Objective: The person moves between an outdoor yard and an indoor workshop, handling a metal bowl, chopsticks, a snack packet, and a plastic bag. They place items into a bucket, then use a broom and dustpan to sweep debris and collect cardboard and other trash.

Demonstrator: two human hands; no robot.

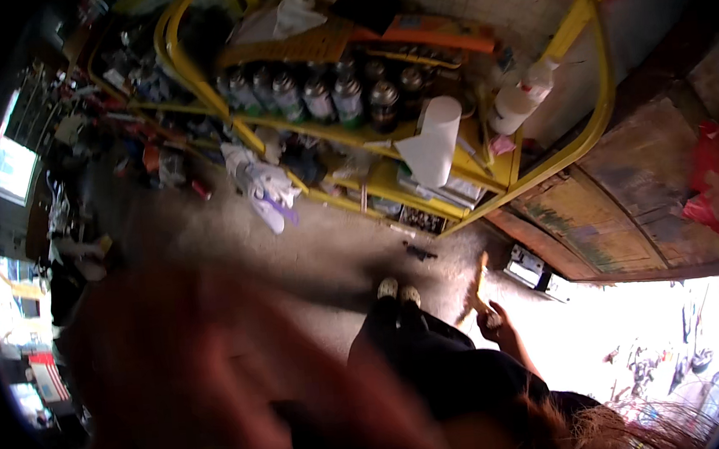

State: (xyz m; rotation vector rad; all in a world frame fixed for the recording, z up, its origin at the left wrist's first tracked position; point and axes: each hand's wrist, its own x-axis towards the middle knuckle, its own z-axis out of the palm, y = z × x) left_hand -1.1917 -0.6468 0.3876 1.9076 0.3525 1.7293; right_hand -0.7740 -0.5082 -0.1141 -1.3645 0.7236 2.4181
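My left hand (219, 382) looms large and blurred at the lower left, close to the camera. Its fingers are smeared by motion, and whether anything is in them does not show. Lower down on the right, my right hand (494, 322) is closed around a pale wooden-handled tool (481, 278). The handle points up and away from the hand, beside the sunlit floor. What the tool's other end looks like is too small and dim to make out.
Ahead stands a yellow metal shelf rack (510, 190) with several spray cans (319, 104), a white paper roll (439, 128) and a white tub (510, 110). White gloves (257, 178) hang off its edge. A worn wooden panel (606, 203) is at right. My shoes (398, 291) are on concrete.
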